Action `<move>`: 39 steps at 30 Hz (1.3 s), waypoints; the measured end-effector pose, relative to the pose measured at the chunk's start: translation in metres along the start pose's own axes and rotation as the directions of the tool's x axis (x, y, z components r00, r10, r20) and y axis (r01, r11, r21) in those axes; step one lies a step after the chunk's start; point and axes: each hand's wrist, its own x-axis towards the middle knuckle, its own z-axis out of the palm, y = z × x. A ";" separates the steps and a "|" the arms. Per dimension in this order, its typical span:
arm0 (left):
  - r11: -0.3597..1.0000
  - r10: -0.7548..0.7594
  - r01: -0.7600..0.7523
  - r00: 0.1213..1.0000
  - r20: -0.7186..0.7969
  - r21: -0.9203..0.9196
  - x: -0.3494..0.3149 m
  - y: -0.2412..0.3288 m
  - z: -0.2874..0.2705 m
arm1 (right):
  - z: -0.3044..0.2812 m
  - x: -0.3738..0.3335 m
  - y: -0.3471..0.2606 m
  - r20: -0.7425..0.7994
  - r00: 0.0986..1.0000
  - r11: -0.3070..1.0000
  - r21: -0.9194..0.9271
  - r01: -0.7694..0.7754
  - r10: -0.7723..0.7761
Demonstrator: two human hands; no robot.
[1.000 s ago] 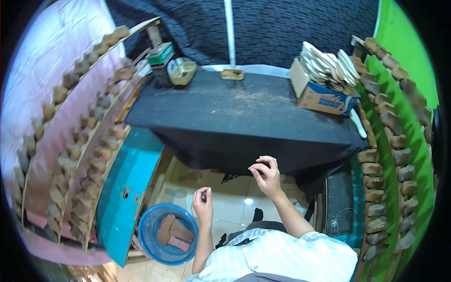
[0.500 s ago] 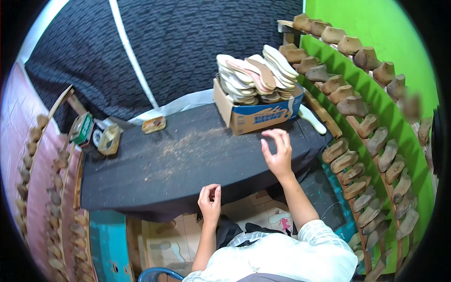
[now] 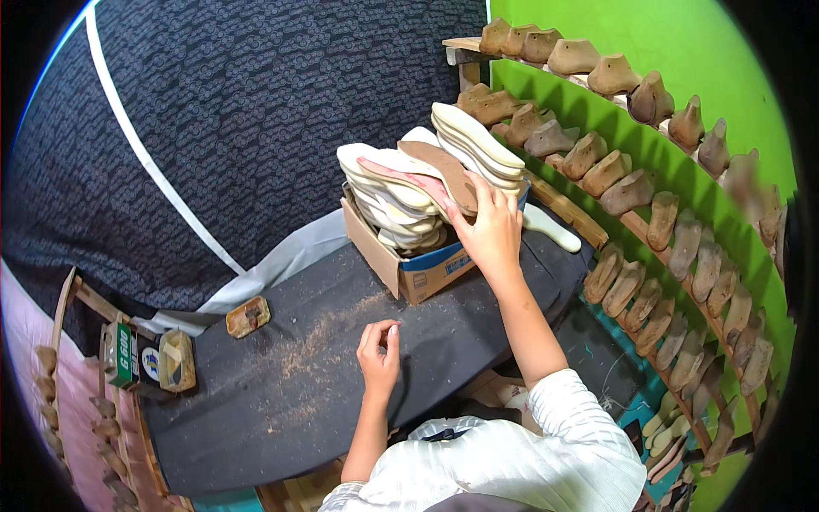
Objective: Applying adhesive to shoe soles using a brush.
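A cardboard box (image 3: 375, 243) with blue printed sides stands on the black-covered table (image 3: 341, 299), heaped with white, shoe-sole-shaped insoles (image 3: 388, 192). Lying on top are a brown insole (image 3: 435, 171) and a pink-patterned one (image 3: 409, 181). My right hand (image 3: 493, 235) reaches over the box's near side, thumb and fingers closed around the near end of the brown insole. My left hand (image 3: 378, 358) hovers over the table's near part, fingers loosely curled in toward the thumb, and I see nothing in it.
Racks of wooden shoe lasts (image 3: 631, 192) line the green wall at right; more stand at far left. A pale insole (image 3: 550, 229) lies right of the box. A small tray (image 3: 247, 317), a plastic container (image 3: 177, 361) and a green box (image 3: 122, 354) sit at left. Shavings (image 3: 324, 341) litter the cloth.
My right hand has moved forward from in front of the box to the brown insole on top and closed on it. The view has turned and come closer to the table.
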 end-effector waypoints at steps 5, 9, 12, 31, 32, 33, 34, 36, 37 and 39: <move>1.000 0.027 -0.027 0.998 0.049 -0.008 0.015 -0.009 -0.003 | 0.016 0.006 0.005 -0.089 0.995 0.996 0.073 0.054 -0.047; 0.998 -0.044 0.045 0.999 0.029 -0.041 0.010 -0.017 -0.004 | 0.026 0.007 0.007 -0.133 0.987 0.976 0.180 0.119 -0.096; 0.996 -0.081 0.081 0.997 0.010 -0.039 -0.003 -0.022 -0.005 | 0.021 0.008 0.007 -0.124 0.990 0.969 0.228 0.099 -0.071; 0.761 -0.228 0.260 0.965 0.130 -0.595 -0.063 -0.004 -0.070 | 0.009 -0.128 -0.040 -0.118 0.813 0.628 0.576 0.523 -0.570; 0.733 -0.250 0.292 0.955 0.156 -0.614 -0.060 0.001 -0.078 | 0.015 -0.142 -0.045 -0.069 0.797 0.600 0.621 0.505 -0.599; 0.736 -0.261 0.290 0.955 0.139 -0.612 -0.059 0.003 -0.085 | 0.020 -0.157 -0.054 -0.022 0.775 0.568 0.666 0.483 -0.632; 0.623 -0.348 0.269 0.936 0.048 -0.734 -0.058 0.004 -0.090 | 0.025 -0.172 -0.064 0.027 0.752 0.556 0.691 0.462 -0.658; 0.500 -0.370 0.209 0.929 0.011 -0.840 -0.050 0.011 -0.113 | 0.037 -0.197 -0.084 0.082 0.707 0.502 0.762 0.410 -0.702; 0.504 -0.377 0.206 0.926 0.001 -0.839 -0.048 0.009 -0.123 | 0.043 -0.208 -0.094 0.107 0.692 0.490 0.783 0.384 -0.714; 0.421 -0.372 0.172 0.928 0.003 -0.891 -0.048 0.003 -0.144 | 0.054 -0.227 -0.116 0.171 0.695 0.514 0.795 0.321 -0.698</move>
